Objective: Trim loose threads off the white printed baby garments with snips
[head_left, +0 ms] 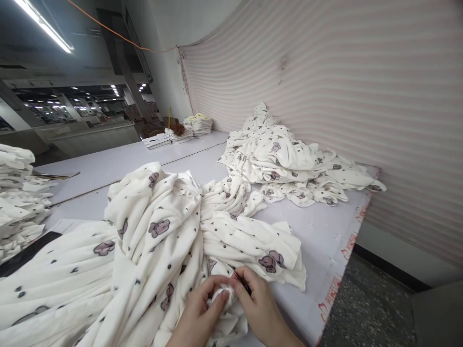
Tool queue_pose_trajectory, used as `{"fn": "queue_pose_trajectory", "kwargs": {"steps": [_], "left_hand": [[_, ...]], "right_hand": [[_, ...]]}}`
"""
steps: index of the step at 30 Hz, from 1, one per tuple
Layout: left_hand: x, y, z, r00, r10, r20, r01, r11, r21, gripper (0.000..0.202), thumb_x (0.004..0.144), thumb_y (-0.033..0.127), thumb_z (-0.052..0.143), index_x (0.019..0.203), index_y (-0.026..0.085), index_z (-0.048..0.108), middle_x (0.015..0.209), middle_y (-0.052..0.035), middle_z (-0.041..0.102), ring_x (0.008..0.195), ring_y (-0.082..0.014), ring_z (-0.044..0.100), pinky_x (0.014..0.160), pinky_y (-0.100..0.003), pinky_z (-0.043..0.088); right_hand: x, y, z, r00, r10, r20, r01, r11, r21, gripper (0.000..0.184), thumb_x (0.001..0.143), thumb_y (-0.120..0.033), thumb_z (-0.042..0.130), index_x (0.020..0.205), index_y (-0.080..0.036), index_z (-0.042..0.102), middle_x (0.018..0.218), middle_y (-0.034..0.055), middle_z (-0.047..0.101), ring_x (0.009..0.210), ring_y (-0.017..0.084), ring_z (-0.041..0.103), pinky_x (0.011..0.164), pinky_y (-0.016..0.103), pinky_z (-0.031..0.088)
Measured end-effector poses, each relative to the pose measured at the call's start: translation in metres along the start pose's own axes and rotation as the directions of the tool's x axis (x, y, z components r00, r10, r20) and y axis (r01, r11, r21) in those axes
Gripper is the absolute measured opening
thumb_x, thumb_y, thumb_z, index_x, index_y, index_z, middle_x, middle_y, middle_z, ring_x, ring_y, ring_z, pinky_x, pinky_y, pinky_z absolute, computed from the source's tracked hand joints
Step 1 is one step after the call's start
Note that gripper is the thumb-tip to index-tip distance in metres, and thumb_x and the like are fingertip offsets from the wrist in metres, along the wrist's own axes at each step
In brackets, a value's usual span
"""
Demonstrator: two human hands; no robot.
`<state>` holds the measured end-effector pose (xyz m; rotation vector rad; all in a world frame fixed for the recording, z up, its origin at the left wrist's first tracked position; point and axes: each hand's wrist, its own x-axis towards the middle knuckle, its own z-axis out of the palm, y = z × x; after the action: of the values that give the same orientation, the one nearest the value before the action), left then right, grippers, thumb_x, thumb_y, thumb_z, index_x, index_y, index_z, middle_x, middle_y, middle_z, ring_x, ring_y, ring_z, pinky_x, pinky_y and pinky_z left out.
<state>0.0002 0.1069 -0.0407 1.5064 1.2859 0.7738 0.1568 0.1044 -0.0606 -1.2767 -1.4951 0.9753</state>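
Note:
A crumpled white fleece garment (155, 241) with grey-pink cartoon prints lies across the white table (321, 231) in front of me. At the bottom edge my left hand (197, 315) pinches a bunched bit of the fabric (222, 294), fingers closed on it. My right hand (258, 308) is closed beside it, touching the same bunch and holding a thin dark tool (241, 282), perhaps small snips, pointed at the fabric.
A loose heap of the same printed garments (285, 164) lies at the back right against a striped wall. Stacked folded garments (16, 197) stand at the left. More folded stacks (197, 124) sit at the far end. The table's right edge (343, 260) drops to a speckled floor.

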Motion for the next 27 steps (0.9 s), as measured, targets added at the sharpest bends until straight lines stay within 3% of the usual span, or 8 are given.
{"fn": "queue_pose_trajectory", "kwargs": {"steps": [5,9,13,16,22,25,27], "left_hand": [[0.000,-0.004,0.001,1.000,0.004,-0.022,-0.005,1.000,-0.028,0.032,0.085,0.047,0.056,0.092,0.019,0.069,0.081,-0.0036,0.068,0.080,-0.0208,0.060,0.062,-0.024,0.045],[-0.001,-0.006,0.003,0.999,0.013,-0.051,-0.017,0.997,-0.072,0.030,0.085,0.047,0.056,0.084,0.018,0.068,0.081,-0.0038,0.069,0.081,-0.0207,0.061,0.069,-0.026,0.045],[-0.001,-0.003,0.004,0.998,0.050,-0.025,-0.050,0.999,-0.012,0.031,0.085,0.046,0.055,0.082,0.018,0.068,0.079,-0.0047,0.068,0.080,-0.0211,0.060,0.075,-0.028,0.045],[0.000,-0.004,0.005,0.999,0.026,-0.025,-0.026,1.000,0.008,0.034,0.085,0.048,0.054,0.081,0.017,0.067,0.078,-0.0049,0.068,0.079,-0.0215,0.059,0.074,-0.029,0.045],[0.001,-0.007,0.007,0.997,-0.054,-0.049,0.051,0.997,-0.059,0.039,0.079,0.055,0.059,0.079,0.017,0.069,0.070,-0.0022,0.063,0.069,-0.0178,0.054,0.062,-0.024,0.042],[0.001,-0.006,0.008,0.993,-0.120,-0.022,0.116,0.984,-0.138,0.042,0.078,0.057,0.061,0.082,0.016,0.069,0.058,0.0034,0.051,0.052,-0.0105,0.039,0.046,-0.019,0.031],[0.001,-0.008,0.008,0.989,-0.147,0.027,0.149,0.972,-0.181,0.043,0.078,0.057,0.061,0.087,0.016,0.068,0.055,0.0062,0.044,0.047,-0.0081,0.030,0.042,-0.018,0.025]], "right_hand": [[-0.006,0.004,-0.008,0.999,0.003,-0.049,0.000,0.998,0.070,0.012,0.091,-0.032,0.052,0.087,-0.020,0.055,0.079,0.0003,0.060,0.075,0.017,0.058,0.067,0.024,0.046],[-0.019,0.005,-0.019,0.993,-0.119,0.003,0.119,0.990,-0.075,0.022,0.082,-0.022,0.059,0.104,-0.023,0.063,0.095,0.0040,0.067,0.088,0.020,0.063,0.077,0.026,0.048],[-0.022,0.002,-0.020,0.989,-0.132,0.074,0.146,0.959,-0.242,0.022,0.083,-0.019,0.058,0.103,-0.023,0.068,0.093,0.0039,0.071,0.084,0.020,0.066,0.073,0.026,0.050],[-0.019,0.000,-0.017,0.991,-0.125,0.055,0.134,0.961,-0.243,0.020,0.084,-0.020,0.058,0.100,-0.023,0.070,0.091,0.0038,0.072,0.083,0.021,0.067,0.071,0.026,0.050],[-0.019,0.003,-0.018,0.997,-0.073,0.008,0.074,0.983,-0.166,0.018,0.088,-0.023,0.054,0.093,-0.022,0.072,0.088,0.0051,0.073,0.083,0.021,0.067,0.074,0.028,0.051],[-0.020,0.004,-0.017,0.999,-0.005,-0.047,0.001,0.995,-0.102,0.026,0.081,-0.023,0.063,0.106,-0.023,0.067,0.099,0.0057,0.071,0.090,0.022,0.065,0.079,0.029,0.051],[-0.018,0.004,-0.015,0.998,-0.030,-0.049,0.026,0.996,-0.086,0.032,0.077,-0.020,0.065,0.109,-0.023,0.064,0.101,0.0054,0.068,0.091,0.022,0.064,0.079,0.028,0.050]]}}
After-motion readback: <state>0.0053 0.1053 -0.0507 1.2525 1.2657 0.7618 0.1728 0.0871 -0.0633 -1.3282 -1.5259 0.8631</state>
